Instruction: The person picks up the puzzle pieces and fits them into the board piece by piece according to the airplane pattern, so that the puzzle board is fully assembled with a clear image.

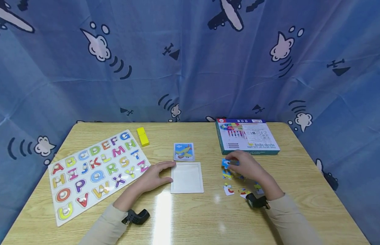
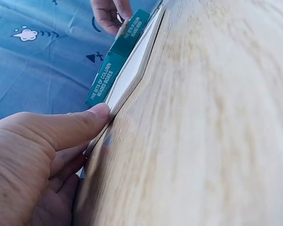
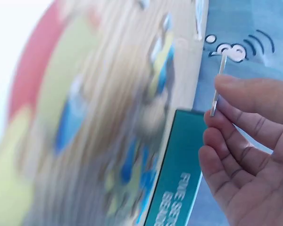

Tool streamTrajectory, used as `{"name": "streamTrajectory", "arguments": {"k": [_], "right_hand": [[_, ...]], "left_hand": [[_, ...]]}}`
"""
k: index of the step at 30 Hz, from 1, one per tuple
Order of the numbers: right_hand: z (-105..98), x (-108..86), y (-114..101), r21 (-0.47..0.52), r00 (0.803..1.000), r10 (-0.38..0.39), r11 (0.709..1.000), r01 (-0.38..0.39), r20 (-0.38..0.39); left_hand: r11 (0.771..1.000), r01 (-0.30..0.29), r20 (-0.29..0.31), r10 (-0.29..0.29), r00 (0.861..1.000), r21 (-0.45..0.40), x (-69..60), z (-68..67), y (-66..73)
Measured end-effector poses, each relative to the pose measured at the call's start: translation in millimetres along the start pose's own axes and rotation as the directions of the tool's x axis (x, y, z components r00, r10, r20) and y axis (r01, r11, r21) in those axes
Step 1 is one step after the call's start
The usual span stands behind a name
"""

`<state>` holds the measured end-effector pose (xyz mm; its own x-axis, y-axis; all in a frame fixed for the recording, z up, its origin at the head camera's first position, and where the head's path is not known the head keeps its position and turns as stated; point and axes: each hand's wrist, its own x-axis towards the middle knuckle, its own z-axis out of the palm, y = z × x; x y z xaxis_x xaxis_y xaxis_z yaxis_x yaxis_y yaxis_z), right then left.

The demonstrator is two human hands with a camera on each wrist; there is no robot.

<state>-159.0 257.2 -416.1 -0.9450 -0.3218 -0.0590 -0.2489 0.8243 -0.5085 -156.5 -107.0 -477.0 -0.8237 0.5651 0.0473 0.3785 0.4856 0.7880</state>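
Observation:
In the head view my right hand [image 1: 246, 166] pinches a blue jigsaw piece [image 1: 225, 163] above the table's right side. The right wrist view shows that piece edge-on between thumb and fingers. Several loose jigsaw pieces [image 1: 228, 189] lie below and partly behind this hand, blue, yellow, red and white. My left hand [image 1: 151, 177] rests at the left side of a square white puzzle tray [image 1: 187, 178], thumb and fingers extended to its edge. The left wrist view shows the thumb against the tray's rim. Just behind the tray lies a picture card [image 1: 184, 151] with a yellow airplane.
A white alphabet board [image 1: 98, 173] with colored knobbed letters lies at the left. Behind it is a yellow block [image 1: 143, 136]. A flat green-edged box [image 1: 248, 136] stands at the back right, beyond the right hand. A blue curtain [image 1: 190, 61] hangs behind the table.

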Motion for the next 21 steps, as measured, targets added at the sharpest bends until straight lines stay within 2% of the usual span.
{"name": "streamTrajectory", "arguments": {"k": [13,21], "right_hand": [[21.1,12.5,-42.6,0.071,0.993,-0.118,0.99,0.118,-0.015],[37.2,21.8,-65.3,0.128,0.988,-0.154,0.98,0.154,-0.01]], "left_hand": [[1.0,-0.002,0.001,0.002,1.0,0.011,0.6,0.8,-1.9],[1.0,-0.004,-0.002,0.004,1.0,0.022,1.4,0.5,-2.3]]}}
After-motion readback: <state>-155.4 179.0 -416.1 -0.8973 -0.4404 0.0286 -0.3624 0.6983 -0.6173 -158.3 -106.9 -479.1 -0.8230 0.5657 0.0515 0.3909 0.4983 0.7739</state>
